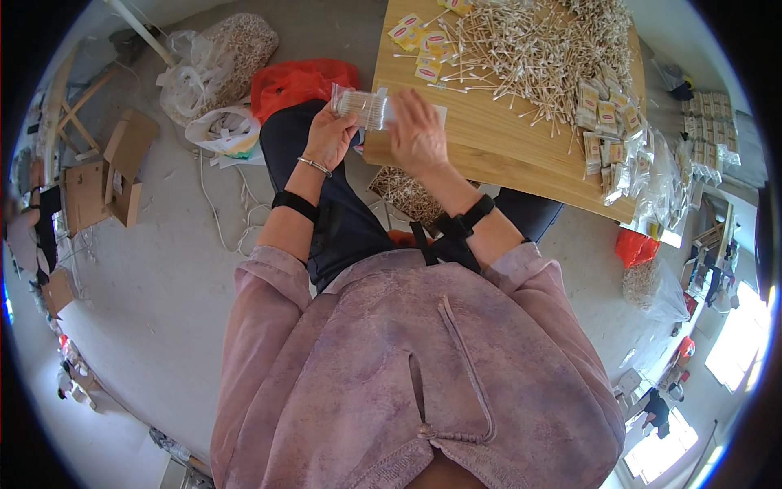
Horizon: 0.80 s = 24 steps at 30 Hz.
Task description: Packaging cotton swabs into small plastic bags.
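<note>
A small clear plastic bag of cotton swabs (362,107) is in my left hand (329,137), with thumb and fingers closed on its left end. The swabs lie side by side in the bag, level with the table's left edge. My right hand (419,134) is at the bag's other end, its fingers stretched out and a little blurred; I cannot tell if they touch the plastic. A pale flat piece (441,116) shows beside that hand. On the wooden table (489,147) lies a big heap of loose cotton swabs (533,57).
Yellow-and-white packets (428,70) lie at the table's far left, and filled packs (607,118) at its right. A box of swabs (403,191) stands below the table edge. A red bag (305,77) and a clear sack (232,53) sit left; cardboard boxes (122,175) farther left.
</note>
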Each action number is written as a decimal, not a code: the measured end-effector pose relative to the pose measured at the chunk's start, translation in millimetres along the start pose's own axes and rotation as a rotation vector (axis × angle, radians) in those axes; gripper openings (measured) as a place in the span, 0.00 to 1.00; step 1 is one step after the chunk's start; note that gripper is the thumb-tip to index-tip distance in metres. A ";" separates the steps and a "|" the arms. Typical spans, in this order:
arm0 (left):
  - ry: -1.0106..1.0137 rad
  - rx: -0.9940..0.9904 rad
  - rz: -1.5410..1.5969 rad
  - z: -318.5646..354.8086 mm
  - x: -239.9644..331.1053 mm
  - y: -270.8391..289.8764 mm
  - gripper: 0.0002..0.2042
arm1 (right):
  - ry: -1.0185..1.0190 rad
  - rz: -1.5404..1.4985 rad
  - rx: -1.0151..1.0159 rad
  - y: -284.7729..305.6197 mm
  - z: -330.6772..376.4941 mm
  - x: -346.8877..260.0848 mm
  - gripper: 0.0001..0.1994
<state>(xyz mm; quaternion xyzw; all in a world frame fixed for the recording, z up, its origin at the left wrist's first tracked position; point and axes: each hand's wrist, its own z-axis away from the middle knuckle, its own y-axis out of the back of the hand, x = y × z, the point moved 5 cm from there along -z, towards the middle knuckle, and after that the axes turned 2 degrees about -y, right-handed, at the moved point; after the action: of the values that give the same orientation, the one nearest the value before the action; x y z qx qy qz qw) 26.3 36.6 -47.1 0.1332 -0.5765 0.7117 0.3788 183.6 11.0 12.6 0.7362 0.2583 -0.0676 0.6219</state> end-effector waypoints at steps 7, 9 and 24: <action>-0.003 0.078 0.026 4.5 4.1 -6.7 0.19 | -0.244 0.283 0.057 23.2 -40.6 45.9 0.19; 0.015 0.128 0.047 4.3 4.9 -7.9 0.19 | -0.187 0.229 0.058 21.6 -38.5 43.5 0.20; -0.388 0.357 -1.862 -44.4 45.1 -43.9 0.18 | -0.054 0.187 0.007 12.1 -42.0 23.2 0.19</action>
<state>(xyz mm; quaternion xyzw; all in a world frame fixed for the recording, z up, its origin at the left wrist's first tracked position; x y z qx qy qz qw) 37.1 97.0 -0.5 0.7073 -0.1761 0.1693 0.6634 199.8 56.7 22.6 0.7571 0.1710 -0.0300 0.6298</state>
